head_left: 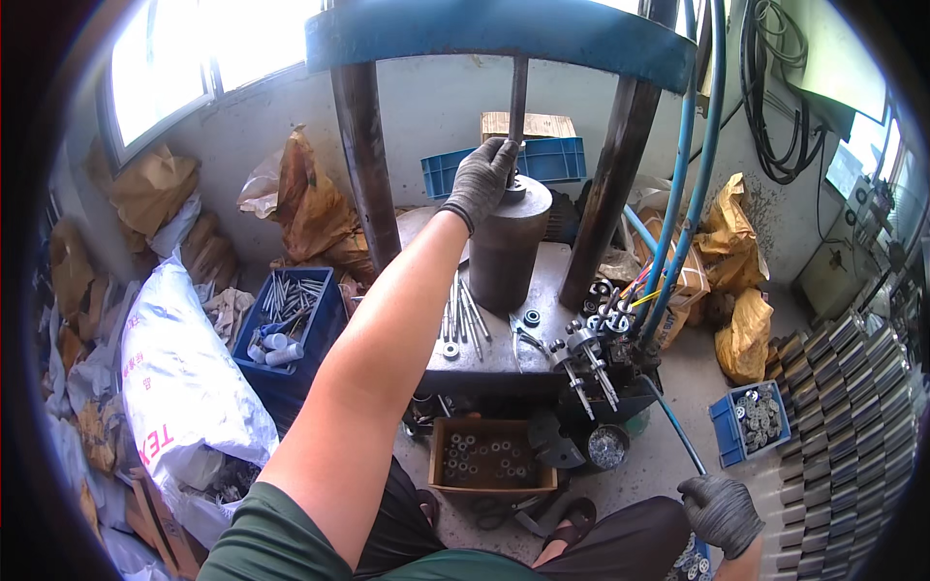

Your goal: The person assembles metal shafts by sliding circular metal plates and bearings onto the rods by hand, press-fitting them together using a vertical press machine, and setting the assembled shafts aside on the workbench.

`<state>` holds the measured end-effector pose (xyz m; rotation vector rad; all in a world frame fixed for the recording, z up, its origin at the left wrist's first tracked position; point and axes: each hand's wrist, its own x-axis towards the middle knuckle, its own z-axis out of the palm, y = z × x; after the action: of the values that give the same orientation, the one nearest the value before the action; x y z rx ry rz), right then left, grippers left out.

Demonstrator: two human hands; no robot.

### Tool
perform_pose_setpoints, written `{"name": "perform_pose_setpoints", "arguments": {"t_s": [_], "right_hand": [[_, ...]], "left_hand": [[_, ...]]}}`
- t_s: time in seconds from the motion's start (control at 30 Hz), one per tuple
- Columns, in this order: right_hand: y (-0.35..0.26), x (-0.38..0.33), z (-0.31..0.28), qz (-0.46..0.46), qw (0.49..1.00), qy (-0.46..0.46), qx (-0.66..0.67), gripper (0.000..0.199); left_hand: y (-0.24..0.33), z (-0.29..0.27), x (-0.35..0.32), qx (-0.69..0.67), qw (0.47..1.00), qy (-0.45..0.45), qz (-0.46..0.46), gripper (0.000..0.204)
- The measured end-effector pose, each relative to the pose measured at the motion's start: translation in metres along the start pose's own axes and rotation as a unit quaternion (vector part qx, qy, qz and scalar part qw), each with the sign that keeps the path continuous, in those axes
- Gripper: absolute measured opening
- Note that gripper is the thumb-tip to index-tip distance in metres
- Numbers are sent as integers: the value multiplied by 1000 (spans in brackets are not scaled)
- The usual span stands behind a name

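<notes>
A pale wall point(426, 102) ran across the upper part of the frame, with a bright window point(160, 68) at upper left and crumpled brown sacks point(315, 194) below it. A blue crossbeam point(504, 44) curved over the top centre, between dark uprights. In the middle of the frame was a metal-topped desk point(554, 276), and on it, just above centre, stood a thick grey cylinder point(509, 252) beneath a slim vertical rod point(519, 92).

The left hand point(475, 189), in a grey glove, was at the cylinder's top, beside the rod's lower part. Its fingers were bent toward the rod; whether they gripped it could not be told. The right hand point(724, 513), gloved alike, was at lower right with its fingers curled, next to the end of a blue lever point(673, 426); whether they closed on it could not be seen.

Loose metal pins point(466, 324) lay on the desk left of the cylinder's base, near a small ring point(450, 350). At centre left, a blue bin point(332, 315) held more pins and white cups. Below the desk, a brown box point(437, 455) contained small rings. At right, a blue tray point(728, 441) of metal discs point(759, 414) sat beside stacked metal parts point(843, 426).
</notes>
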<state>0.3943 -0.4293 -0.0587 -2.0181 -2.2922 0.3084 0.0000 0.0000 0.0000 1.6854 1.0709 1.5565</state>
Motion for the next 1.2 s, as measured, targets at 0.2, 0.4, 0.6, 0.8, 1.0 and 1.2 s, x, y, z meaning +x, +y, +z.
{"name": "perform_pose_setpoints", "arguments": {"t_s": [0.2,0.4,0.6,0.8,1.0,1.2], "right_hand": [[1,-2,-2,1,1000,-5,-9,16],[-4,5,-9,16,1000,13,-6,16],[1,5,-9,-23,999,22,-14,24],[-4,6,-12,-7,994,103,47,23],[2,6,-7,-17,997,56,49,22],[-2,7,-12,-13,1000,-9,-4,22]], "left_hand": [[4,2,-5,-11,1000,8,7,36],[1,2,-2,12,1000,2,9,34],[-7,1,4,21,999,15,29,36],[-8,3,5,17,1000,9,21,33],[-10,-1,7,25,1000,9,15,33],[-3,-1,3,48,999,12,3,29]]}}
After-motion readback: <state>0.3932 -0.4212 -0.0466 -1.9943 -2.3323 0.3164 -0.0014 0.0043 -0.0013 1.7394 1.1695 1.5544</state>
